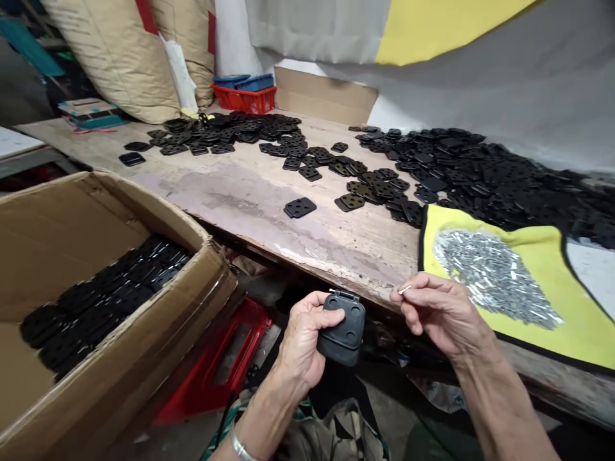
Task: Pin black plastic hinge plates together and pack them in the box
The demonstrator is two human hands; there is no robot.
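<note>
My left hand [302, 339] grips a black hinge [343, 330], two rounded plates stacked together with round recesses on the upper one. Its thumb presses on the top plate. Along the hinge's far edge runs the knuckle, where a bit of bright metal shows on the left. Off to the right, my right hand [439, 310] pinches a small silver pin [404, 290] between thumb and finger, apart from the hinge. Just beyond that hand, a heap of similar silver pins [494, 272] lies on a yellow cloth [542, 237] with black edging.
Black plates [456, 166] are piled on the wooden table [240, 198], with one single plate [300, 207] nearer. At left, a cardboard box [158, 307] holds several black pieces. A red stool [225, 365] is below; a red basket [245, 99] and sacks [120, 57] stand behind.
</note>
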